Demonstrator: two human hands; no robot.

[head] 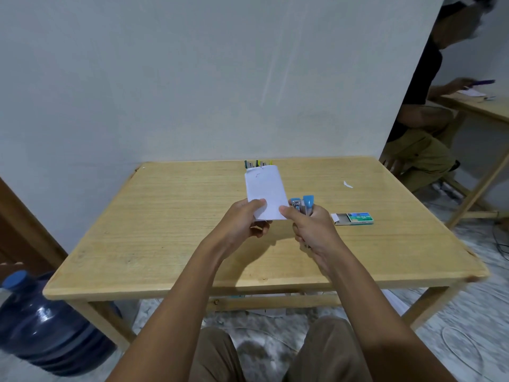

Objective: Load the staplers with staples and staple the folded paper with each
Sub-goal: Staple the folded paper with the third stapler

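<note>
The left hand (245, 219) pinches the near left corner of the folded paper (265, 191), thumb on top and fingers curled beneath. The right hand (314, 230) is wrapped round the blue stapler (301, 205), and its thumb tip touches the paper's near right corner. Both hands are raised above the counter (165, 230) and sit close together.

The paper's long axis runs straight away from the hands, and its far end leans slightly left. The stapler stands just beside the paper's right edge with its head pointing away and up, so its mouth is next to the sheet but not yet over it. The right hand is the nearer one to that edge. The likely next move is a short sideways slide to bring the edge between the jaws.

Beyond the paper's far end, more staplers (257, 163) lie at the counter's back edge. An open staple box (355, 218) lies right of the right hand, with bare wood between them. A paper scrap (347, 184) lies farther off, beyond the box.
</note>
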